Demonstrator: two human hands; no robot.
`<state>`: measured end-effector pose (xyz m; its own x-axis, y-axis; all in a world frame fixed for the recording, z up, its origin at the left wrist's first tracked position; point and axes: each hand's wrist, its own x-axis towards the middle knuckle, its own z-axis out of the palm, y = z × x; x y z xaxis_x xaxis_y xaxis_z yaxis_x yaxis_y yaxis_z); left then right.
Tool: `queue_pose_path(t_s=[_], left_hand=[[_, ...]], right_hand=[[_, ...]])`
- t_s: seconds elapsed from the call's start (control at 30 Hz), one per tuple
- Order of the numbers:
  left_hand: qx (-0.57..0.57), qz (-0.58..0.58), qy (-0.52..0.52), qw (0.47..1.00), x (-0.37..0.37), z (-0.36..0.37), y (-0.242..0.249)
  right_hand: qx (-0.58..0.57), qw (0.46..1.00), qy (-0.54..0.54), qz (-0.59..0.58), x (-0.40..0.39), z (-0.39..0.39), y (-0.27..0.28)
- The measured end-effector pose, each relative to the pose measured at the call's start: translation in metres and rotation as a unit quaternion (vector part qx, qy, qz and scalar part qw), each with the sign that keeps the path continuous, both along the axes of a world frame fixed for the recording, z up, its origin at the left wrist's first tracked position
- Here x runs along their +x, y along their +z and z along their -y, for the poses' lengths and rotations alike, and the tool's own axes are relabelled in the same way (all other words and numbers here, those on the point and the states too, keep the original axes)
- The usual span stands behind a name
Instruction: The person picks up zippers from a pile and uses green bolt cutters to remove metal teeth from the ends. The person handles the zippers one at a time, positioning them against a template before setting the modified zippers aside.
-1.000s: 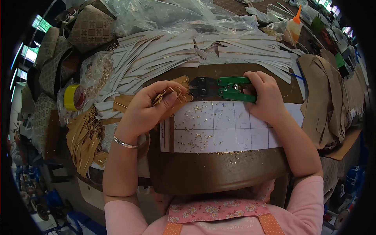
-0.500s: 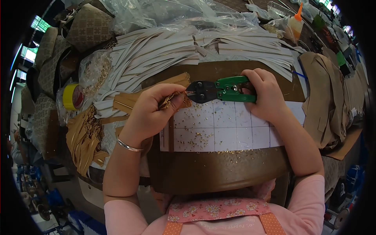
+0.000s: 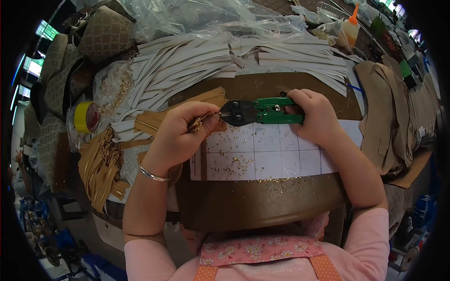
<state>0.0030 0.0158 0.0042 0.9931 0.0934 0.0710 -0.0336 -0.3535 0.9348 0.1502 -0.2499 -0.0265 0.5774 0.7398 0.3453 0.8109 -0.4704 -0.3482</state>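
Pinched in my left hand [image 3: 185,129] is the end of a tan zipper [image 3: 208,97] with gold teeth, part of it bunched under the fingers. My right hand [image 3: 318,114] grips the handles of a green cutter [image 3: 272,110]. Its black jaws [image 3: 237,112] meet the zipper teeth at my left fingertips; whether they are closed on a tooth is too small to tell. Beneath both hands lies a white sheet with a ruled grid [image 3: 293,140], strewn with many tiny gold bits [image 3: 236,164]. More bits lie on the brown padded board [image 3: 262,203] at its near edge.
White zippers [image 3: 187,58] spread across the back. A pile of tan zippers [image 3: 101,164] lies at left, near a yellow tape roll [image 3: 86,116] and a bag of gold chain [image 3: 115,84]. Brown fabric pieces [image 3: 384,117] stand at right; a glue bottle [image 3: 350,30] is behind.
The cutter's handles have come closer together and tilted slightly, with my right hand lower. My left hand still pinches the zipper in nearly the same place.
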Motion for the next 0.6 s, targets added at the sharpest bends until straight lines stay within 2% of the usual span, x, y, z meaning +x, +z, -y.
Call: queue_pose_path(t_s=[0.1, 0.2, 0.27, 0.3, 0.37, 0.4, 0.47, 0.53, 0.6], left_hand=[[-0.012, -0.006, -0.002, 1.0, 0.0, -0.001, 0.001], [0.045, 0.043, -0.015, 0.998, 0.002, -0.004, 0.001], [0.112, 0.041, -0.099, 0.988, 0.005, -0.012, 0.003], [0.112, 0.04, -0.098, 0.988, 0.006, -0.018, 0.006], [0.146, 0.03, -0.223, 0.963, 0.009, -0.026, 0.011], [0.147, 0.031, -0.223, 0.963, 0.009, -0.022, 0.009], [-0.012, 0.022, -0.079, 0.997, 0.009, -0.012, 0.002], [-0.043, 0.007, -0.074, 0.996, 0.008, -0.012, 0.002], [-0.073, -0.008, -0.07, 0.995, 0.008, -0.013, 0.002]], right_hand=[[0.002, 1.0, -0.001, 0.004, 0.0, 0.0, -0.001], [-0.005, 1.0, 0.002, 0.011, 0.0, 0.001, -0.002], [-0.008, 1.0, 0.009, 0.014, 0.001, 0.001, -0.002], [0.003, 1.0, 0.023, 0.021, 0.002, 0.001, -0.003], [0.016, 0.999, 0.037, 0.028, 0.003, 0.001, -0.003], [0.01, 0.999, 0.039, 0.017, 0.004, 0.002, -0.003], [0.005, 0.999, 0.04, 0.006, 0.005, 0.002, -0.001], [0.024, 0.996, 0.03, 0.075, 0.003, -0.001, 0.002], [0.018, 0.998, 0.017, 0.062, 0.003, -0.001, 0.001]])
